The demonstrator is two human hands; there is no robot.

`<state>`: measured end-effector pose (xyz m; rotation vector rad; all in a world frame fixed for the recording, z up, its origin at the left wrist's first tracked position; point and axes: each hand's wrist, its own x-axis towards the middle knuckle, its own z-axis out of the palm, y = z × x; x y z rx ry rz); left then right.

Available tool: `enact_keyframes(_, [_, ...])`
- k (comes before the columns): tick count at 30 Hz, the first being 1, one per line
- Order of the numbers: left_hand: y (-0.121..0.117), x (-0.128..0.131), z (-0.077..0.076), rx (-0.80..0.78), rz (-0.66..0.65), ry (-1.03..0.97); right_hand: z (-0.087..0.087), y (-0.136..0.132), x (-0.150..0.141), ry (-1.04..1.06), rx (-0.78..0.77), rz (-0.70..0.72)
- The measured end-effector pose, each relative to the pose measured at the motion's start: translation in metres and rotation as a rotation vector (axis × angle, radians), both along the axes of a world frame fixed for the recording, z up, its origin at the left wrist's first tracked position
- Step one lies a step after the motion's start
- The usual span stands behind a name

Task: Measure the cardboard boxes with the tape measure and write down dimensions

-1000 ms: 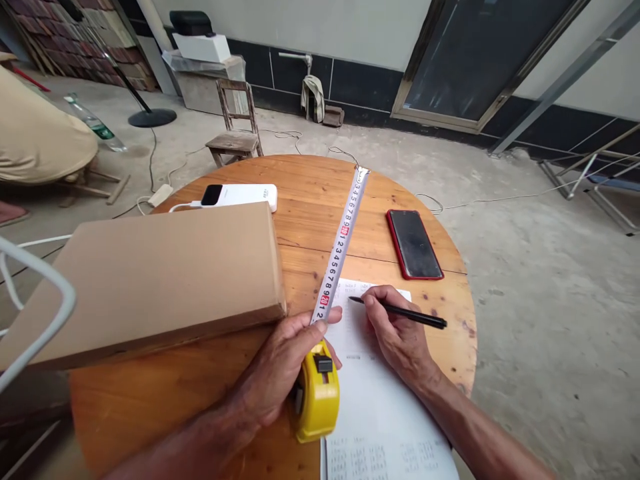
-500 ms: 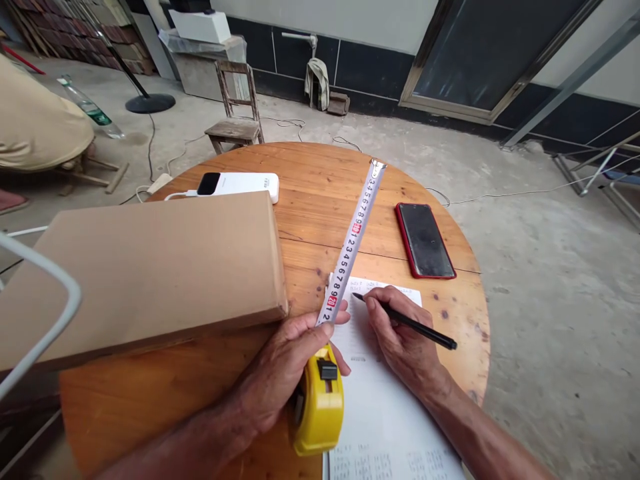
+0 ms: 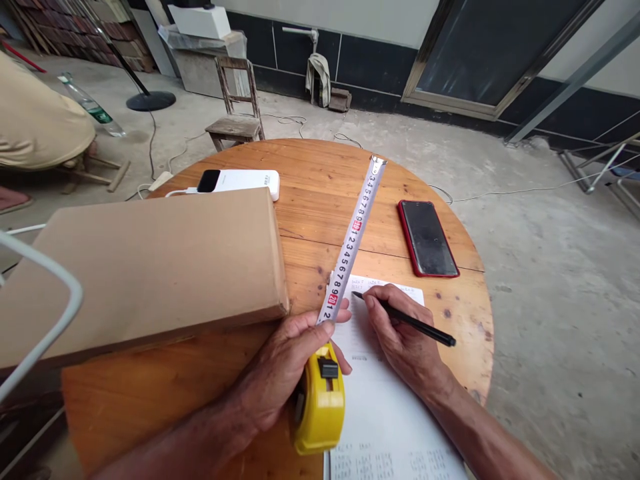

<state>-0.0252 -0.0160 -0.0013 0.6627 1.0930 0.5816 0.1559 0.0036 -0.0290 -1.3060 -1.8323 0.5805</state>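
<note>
View: shifted slightly since a second earlier; chair (image 3: 233,127) sat higher in frame, left hand (image 3: 285,353) and right hand (image 3: 406,333) kept the same grips.
Table (image 3: 310,173): round, wooden; written sheets (image 3: 385,400) covered part of its near right side, under right hand.
Carton (image 3: 160,260): on table's left, just beside left hand; upper face unbroken, contents hidden.
White box (image 3: 200,23): far back, on plastic-draped block (image 3: 205,63); contents not visible.
Bottle (image 3: 93,105): clear, green label, on floor (image 3: 550,300) at far left; couldn't tell contents.
Left hand: narrow grip on tape measure (image 3: 323,407), thumb on blade (image 3: 353,237).
Right hand: pinched around pen (image 3: 417,323), side of hand over sheets.
Tape measure: yellow case just below left thumb, well left of right hand; blade out, running between hands toward far table edge.
Phone (image 3: 429,238): red case, on table beyond right hand, apart from both hands.
White device (image 3: 245,181): cable at left end, behind carton.
Pen: black, tip over sheets' upper left, near blade; couldn't tell if touching.
</note>
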Motion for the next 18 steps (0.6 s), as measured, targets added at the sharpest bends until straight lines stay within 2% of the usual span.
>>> enact_keyframes(10, [-0.0008, -0.0002, -0.0030, -0.034, 0.025, -0.051, 0.0005, 0.0012, -0.0008, -0.030, -0.004, 0.003])
enact_keyframes(18, [-0.0005, -0.0003, -0.0020, 0.000, 0.002, -0.044, 0.0007, 0.0010, 0.0000, -0.018, -0.001, 0.020])
